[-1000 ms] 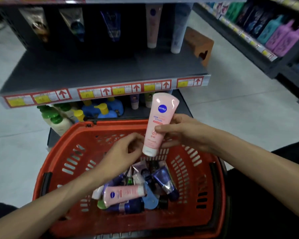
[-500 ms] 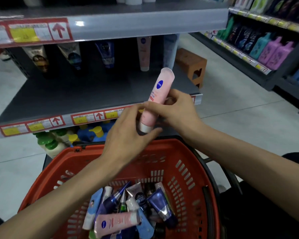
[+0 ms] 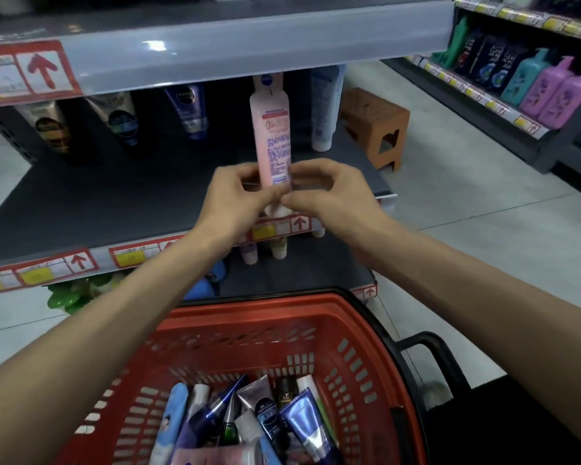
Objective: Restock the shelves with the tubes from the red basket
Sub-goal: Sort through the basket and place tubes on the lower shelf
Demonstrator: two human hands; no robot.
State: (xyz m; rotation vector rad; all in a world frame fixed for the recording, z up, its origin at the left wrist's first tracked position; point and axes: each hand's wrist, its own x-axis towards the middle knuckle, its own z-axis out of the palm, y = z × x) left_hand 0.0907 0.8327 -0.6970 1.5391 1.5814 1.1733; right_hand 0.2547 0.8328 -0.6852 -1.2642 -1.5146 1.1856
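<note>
Stock item: pink tube (image 3: 271, 135), cap end down, standing near upright and hovering over the front part of the middle shelf (image 3: 114, 203), at twelve o'clock from the red basket (image 3: 366, 330).

Hands: left hand (image 3: 239, 196) is pinching the tube's lower end from nine o'clock. Right hand (image 3: 329, 193) is pinching the same end from three o'clock, with the fingertips of both nearly meeting in front of the cap.

Remaining stock: loose tubes (image 3: 249, 417) are lying heaped in the basket at six o'clock.

Hazards, as judged:
- Both grips are sitting low on a tall body, so the top is likely tipping once it is released onto its narrow cap.
- A matching pink tube (image 3: 267, 82) is standing directly behind at twelve o'clock and a white tube (image 3: 322, 112) at one o'clock; a hurried push back is risking knocking either over.
- The printed back is facing the person, so the item is possibly going in back to front.
- A release near the shelf lip is risking a drop into the basket.
</note>
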